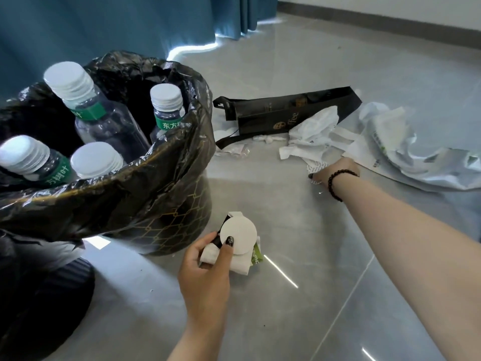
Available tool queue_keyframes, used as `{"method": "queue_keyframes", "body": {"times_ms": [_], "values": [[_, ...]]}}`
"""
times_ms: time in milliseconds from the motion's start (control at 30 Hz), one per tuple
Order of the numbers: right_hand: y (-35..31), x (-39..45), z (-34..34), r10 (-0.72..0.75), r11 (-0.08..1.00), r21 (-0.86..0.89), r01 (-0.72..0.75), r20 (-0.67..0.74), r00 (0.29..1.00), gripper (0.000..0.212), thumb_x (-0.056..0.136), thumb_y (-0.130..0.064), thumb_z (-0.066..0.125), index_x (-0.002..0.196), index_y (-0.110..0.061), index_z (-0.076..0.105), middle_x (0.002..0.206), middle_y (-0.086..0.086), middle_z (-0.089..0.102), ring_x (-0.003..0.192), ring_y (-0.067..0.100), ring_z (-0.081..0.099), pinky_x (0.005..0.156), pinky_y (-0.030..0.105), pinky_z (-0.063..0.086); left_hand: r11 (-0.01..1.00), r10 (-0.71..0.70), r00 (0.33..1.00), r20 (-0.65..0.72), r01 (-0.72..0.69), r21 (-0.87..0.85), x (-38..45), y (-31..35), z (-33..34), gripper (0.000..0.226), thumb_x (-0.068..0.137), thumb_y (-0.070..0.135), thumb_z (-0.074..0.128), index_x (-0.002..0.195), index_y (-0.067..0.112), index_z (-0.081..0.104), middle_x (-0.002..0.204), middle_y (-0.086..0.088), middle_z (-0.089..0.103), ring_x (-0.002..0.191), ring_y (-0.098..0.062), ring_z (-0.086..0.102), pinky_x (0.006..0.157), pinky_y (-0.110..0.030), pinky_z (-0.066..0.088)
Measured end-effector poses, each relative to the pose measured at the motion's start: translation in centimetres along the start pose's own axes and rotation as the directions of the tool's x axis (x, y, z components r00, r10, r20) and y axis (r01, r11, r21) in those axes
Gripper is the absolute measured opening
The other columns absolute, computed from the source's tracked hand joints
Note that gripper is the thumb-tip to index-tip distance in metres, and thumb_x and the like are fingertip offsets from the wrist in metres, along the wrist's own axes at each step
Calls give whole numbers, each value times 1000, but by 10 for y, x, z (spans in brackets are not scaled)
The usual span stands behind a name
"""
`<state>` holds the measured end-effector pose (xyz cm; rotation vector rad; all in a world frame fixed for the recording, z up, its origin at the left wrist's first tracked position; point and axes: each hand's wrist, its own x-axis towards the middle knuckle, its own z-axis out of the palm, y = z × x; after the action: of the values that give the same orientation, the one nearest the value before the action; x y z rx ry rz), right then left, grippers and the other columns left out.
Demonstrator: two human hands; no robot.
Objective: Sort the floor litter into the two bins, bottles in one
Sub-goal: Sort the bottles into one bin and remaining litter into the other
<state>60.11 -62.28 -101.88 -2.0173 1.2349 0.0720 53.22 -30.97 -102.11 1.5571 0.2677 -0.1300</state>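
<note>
A bin lined with a black bag point(166, 162) stands at the left and holds several clear plastic bottles point(104, 118) with white caps and green labels. My left hand point(205, 269) is shut on a bundle of litter point(238, 241): a round white lid, folded white paper and a green-printed wrapper, low over the floor beside that bin. My right hand point(334, 171), with a dark bead bracelet at the wrist, reaches down onto a scrap of white patterned paper point(316, 166) on the floor; its fingers are mostly hidden.
A second dark bin point(52, 295) shows at the bottom left. On the floor beyond lie a black paper coffee bag point(276, 115), crumpled white plastic bags point(315, 131), small wrappers point(234, 151) and a large silver-white bag point(416, 157). Blue curtains hang behind.
</note>
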Motion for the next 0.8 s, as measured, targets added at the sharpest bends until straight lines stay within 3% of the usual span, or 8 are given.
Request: {"method": "queue_keyframes", "body": {"times_ms": [167,200,267,300,433,500,567,800], "values": [[-3,3,-7,63,997,-37,-61,59,996,38,79,-24,73,67,-11,40,71,3,34,70,20,36,51,23,25,1000,12,1000,13,-12,20,9,5,4,24,81,15,75,96,31,68,92,18,69,83,6,65,71,-20,52],[-2,3,-8,62,998,-6,-62,35,997,30,78,-23,75,78,-6,50,77,5,39,80,20,38,52,23,27,1000,13,1000,17,-13,26,9,6,4,24,80,15,76,97,31,68,91,18,69,83,5,66,69,-20,52],[3,3,-5,57,994,96,-54,-29,998,45,76,-21,76,113,-2,58,95,8,44,89,19,39,59,25,34,999,20,1000,23,-21,32,5,11,4,26,80,15,76,100,31,68,93,16,69,85,1,67,68,-21,52],[5,-1,-2,64,984,168,-54,-54,996,51,76,-20,75,120,-3,56,99,7,47,89,19,41,63,24,38,999,26,999,26,-27,33,3,14,4,27,80,14,76,101,30,68,95,14,70,87,-2,67,70,-23,53],[6,-24,4,136,898,430,-98,-60,989,51,75,-25,73,117,-3,55,106,9,63,90,24,62,78,29,51,999,39,999,24,-40,29,-9,27,5,27,80,11,75,98,29,68,98,12,69,90,-5,67,74,-27,56],[7,-42,-5,147,831,539,-136,22,989,48,77,-23,72,117,-2,53,88,10,68,76,23,67,68,31,53,999,31,999,17,-31,10,-19,40,3,27,80,9,75,96,29,69,99,10,70,92,-9,68,80,-34,57],[11,-62,-9,123,805,573,-152,90,988,38,80,-20,69,112,-4,55,71,7,68,62,18,64,54,26,45,1000,26,1000,3,-26,-6,-27,48,-2,27,79,8,75,95,29,70,97,10,70,92,-11,68,85,-41,57],[-16,-154,-31,-65,761,641,-97,225,972,12,80,-6,69,83,-9,58,74,8,65,52,12,64,50,22,40,997,78,997,23,-78,0,-56,90,-26,24,80,8,74,95,25,69,103,-3,69,88,-20,66,85,-46,57]]}}
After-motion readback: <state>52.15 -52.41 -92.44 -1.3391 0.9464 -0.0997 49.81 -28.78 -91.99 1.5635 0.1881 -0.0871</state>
